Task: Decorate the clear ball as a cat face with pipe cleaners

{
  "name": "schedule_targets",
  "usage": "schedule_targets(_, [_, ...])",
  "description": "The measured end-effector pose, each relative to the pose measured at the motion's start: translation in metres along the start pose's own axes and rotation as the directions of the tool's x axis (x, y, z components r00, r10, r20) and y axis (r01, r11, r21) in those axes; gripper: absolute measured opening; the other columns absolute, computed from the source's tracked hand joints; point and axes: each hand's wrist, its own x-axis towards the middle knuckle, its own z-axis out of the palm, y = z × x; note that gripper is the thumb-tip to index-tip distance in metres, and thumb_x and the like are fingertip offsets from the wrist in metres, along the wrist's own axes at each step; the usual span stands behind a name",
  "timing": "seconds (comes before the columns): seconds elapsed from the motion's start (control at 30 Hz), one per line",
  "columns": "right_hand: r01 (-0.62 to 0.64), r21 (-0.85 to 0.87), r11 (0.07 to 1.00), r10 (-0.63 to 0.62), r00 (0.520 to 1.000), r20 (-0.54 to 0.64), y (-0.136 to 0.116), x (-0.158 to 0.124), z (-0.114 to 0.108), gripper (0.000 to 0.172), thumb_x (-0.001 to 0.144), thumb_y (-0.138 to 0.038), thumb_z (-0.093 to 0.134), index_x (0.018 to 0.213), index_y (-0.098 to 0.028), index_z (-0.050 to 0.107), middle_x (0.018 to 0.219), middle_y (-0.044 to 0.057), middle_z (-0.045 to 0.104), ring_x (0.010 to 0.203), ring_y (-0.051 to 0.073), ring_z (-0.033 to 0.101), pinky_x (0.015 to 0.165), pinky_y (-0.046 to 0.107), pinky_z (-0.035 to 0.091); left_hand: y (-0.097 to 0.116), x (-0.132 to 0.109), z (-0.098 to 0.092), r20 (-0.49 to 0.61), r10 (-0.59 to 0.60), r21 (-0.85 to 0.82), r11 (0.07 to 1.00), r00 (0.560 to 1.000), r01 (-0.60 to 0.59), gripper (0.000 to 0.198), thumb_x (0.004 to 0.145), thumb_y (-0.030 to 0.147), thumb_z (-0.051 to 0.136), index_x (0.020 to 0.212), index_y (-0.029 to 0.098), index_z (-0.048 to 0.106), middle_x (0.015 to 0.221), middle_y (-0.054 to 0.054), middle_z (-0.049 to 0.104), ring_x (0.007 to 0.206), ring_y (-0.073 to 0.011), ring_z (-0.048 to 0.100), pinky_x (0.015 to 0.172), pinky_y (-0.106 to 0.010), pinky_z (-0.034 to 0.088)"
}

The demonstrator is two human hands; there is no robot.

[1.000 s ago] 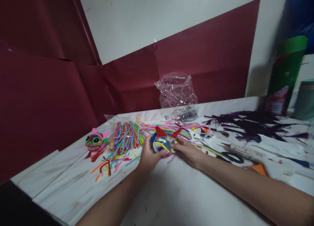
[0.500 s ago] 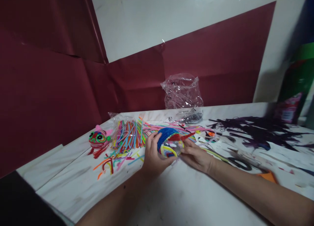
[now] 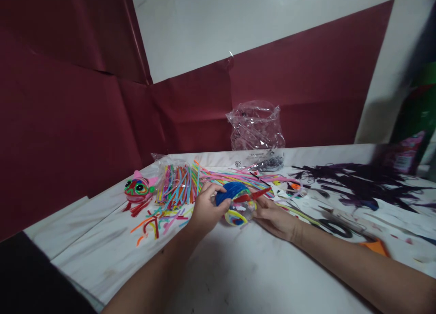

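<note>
Between my hands is a clear round ball-like craft piece (image 3: pixel 244 208), partly covered with blue pipe cleaners and yellow-rimmed loops, with a red fuzzy strip sticking out to the right. My left hand (image 3: pixel 210 207) grips its blue side, thumb across the front. My right hand (image 3: pixel 272 216) holds the right side from below; some of its fingers are hidden behind the piece. Behind my left hand lie a bundle of coloured pipe cleaners (image 3: pixel 177 184) and short cut pieces (image 3: pixel 155 225). Left of them sits a finished-looking pipe-cleaner frog (image 3: pixel 136 190) with green-rimmed eyes.
A crumpled clear plastic bag (image 3: pixel 257 127) stands at the back edge. Dark purple strips (image 3: pixel 361 182) spread over the table's right side. Nearer are black-handled scissors (image 3: pixel 335 228), a glue gun-like tool (image 3: pixel 350 221) and an orange item (image 3: pixel 376 246). Maroon sheeting (image 3: pixel 194 114) covers the wall.
My left thumb has moved from below the ball up onto its front, and the ball has turned slightly. My right hand stays at its right side. The view has shifted a little.
</note>
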Motion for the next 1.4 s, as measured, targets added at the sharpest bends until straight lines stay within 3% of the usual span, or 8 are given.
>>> schedule_targets(0.23, [-0.037, -0.026, 0.999, 0.037, 0.999, 0.003, -0.002, -0.002, 0.005, 0.05, 0.056, -0.008, 0.069, 0.103, -0.024, 0.063, 0.111, 0.005, 0.069, 0.114, 0.026, 0.057, 0.101, 0.044, 0.039, 0.004, 0.004, -0.01, 0.095, -0.056, 0.049, 0.997, 0.994, 0.052, 0.015, 0.064, 0.02, 0.065, 0.077, 0.019, 0.057, 0.089, -0.001, 0.054, 0.088, -0.0172, 0.053, 0.075, -0.027, 0.042])
schedule_targets(0.37, [-0.072, -0.029, 0.997, 0.072, 0.997, -0.023, 0.0, -0.002, 0.007, 0.048, 0.055, -0.009, 0.073, 0.101, -0.022, 0.064, 0.109, 0.005, 0.07, 0.112, 0.026, 0.058, 0.1, 0.044, 0.04, 0.008, 0.007, -0.012, 0.136, -0.146, 0.052, 0.989, 0.98, 0.14, 0.016, 0.061, 0.018, 0.063, 0.072, 0.019, 0.052, 0.079, 0.001, 0.053, 0.077, -0.0149, 0.052, 0.068, -0.025, 0.04])
schedule_targets(0.67, [-0.12, -0.073, 0.99, 0.115, 0.991, -0.075, 0.005, -0.001, 0.0, 0.046, 0.055, -0.013, 0.077, 0.1, -0.02, 0.066, 0.104, 0.006, 0.072, 0.106, 0.025, 0.061, 0.099, 0.043, 0.041, -0.008, 0.013, -0.011, 0.2, -0.233, -0.066, 0.966, 0.952, 0.25, 0.013, 0.059, 0.02, 0.061, 0.068, 0.018, 0.051, 0.066, 0.004, 0.049, 0.065, -0.0116, 0.046, 0.062, -0.023, 0.035])
schedule_targets(0.87, [-0.152, -0.124, 0.981, 0.141, 0.985, -0.097, 0.0, -0.002, 0.005, 0.047, 0.055, -0.021, 0.081, 0.1, -0.019, 0.066, 0.101, 0.007, 0.073, 0.105, 0.026, 0.062, 0.1, 0.044, 0.04, -0.011, 0.015, -0.016, 0.28, -0.311, -0.223, 0.899, 0.908, 0.376, 0.022, 0.058, 0.031, 0.069, 0.066, 0.016, 0.054, 0.058, 0.006, 0.047, 0.055, -0.0087, 0.041, 0.054, -0.022, 0.031])
schedule_targets(1.13, [-0.123, -0.169, 0.978, 0.097, 0.983, -0.153, 0.003, -0.002, 0.007, 0.045, 0.056, -0.029, 0.084, 0.095, -0.019, 0.064, 0.101, 0.007, 0.071, 0.099, 0.025, 0.063, 0.097, 0.044, 0.042, -0.022, 0.013, -0.012, 0.238, -0.347, -0.366, 0.833, 0.907, 0.415, 0.025, 0.054, 0.025, 0.073, 0.066, 0.016, 0.053, 0.06, 0.006, 0.05, 0.056, -0.0075, 0.044, 0.056, -0.02, 0.033])
schedule_targets(1.4, [-0.07, -0.291, 0.954, -0.008, 0.966, -0.26, 0.007, 0.0, 0.005, 0.047, 0.06, -0.038, 0.081, 0.099, -0.019, 0.063, 0.099, 0.006, 0.071, 0.093, 0.025, 0.064, 0.088, 0.039, 0.047, -0.046, 0.012, -0.003, 0.22, -0.373, -0.429, 0.793, 0.901, 0.433, 0.033, 0.063, 0.042, 0.071, 0.079, 0.015, 0.059, 0.076, 0.001, 0.059, 0.074, -0.0123, 0.056, 0.071, -0.025, 0.044])
